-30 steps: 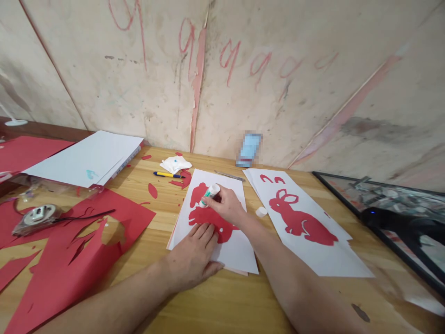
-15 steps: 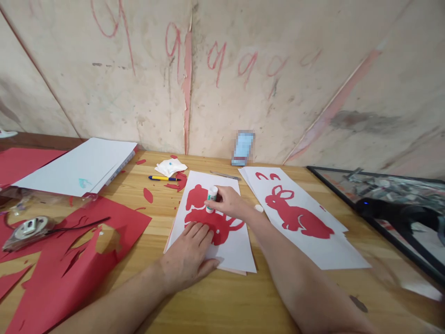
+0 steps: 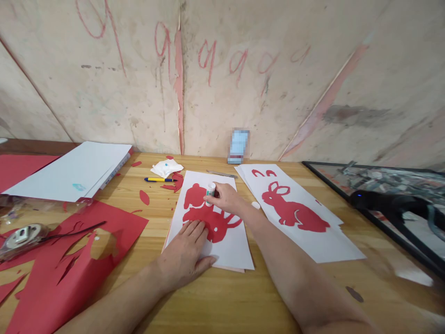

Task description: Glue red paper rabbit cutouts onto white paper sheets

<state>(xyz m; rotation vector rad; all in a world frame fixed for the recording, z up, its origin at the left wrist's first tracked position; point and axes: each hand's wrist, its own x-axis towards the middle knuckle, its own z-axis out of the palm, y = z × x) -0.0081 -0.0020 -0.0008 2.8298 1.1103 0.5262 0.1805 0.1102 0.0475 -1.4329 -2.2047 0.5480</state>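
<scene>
On the wooden counter (image 3: 222, 306), toward the middle, a white sheet of paper (image 3: 231, 257) is lying with a red paper rabbit cut-out (image 3: 222, 227) on it, its long ears pointing right. The left hand (image 3: 184, 248) is lying flat and unclosed, its fingertips resting on the near left part of the cut-out, its thumb standing apart from the fingers. The right hand (image 3: 225, 198) is holding a glue stick (image 3: 210, 191) in a narrow grip between thumb and fingers. The glue stick is standing roughly upright over the sheet, to the right of a smaller red paper piece (image 3: 193, 195); whether its lower end is touching the paper, I cannot tell.

Just right of the right wrist, a white cap (image 3: 256, 205) is lying on the counter. Farther right, another white sheet (image 3: 323, 248) is carrying a whole red rabbit (image 3: 299, 215) and two red arches (image 3: 263, 173). On the far side, a blurred phone (image 3: 238, 144) is leaning against the wall (image 3: 278, 106). To the left, a yellow and blue pen (image 3: 160, 179) is lying near a crumpled tissue (image 3: 167, 167), and a tape measure (image 3: 22, 239) is resting by cut red paper (image 3: 128, 227).
</scene>
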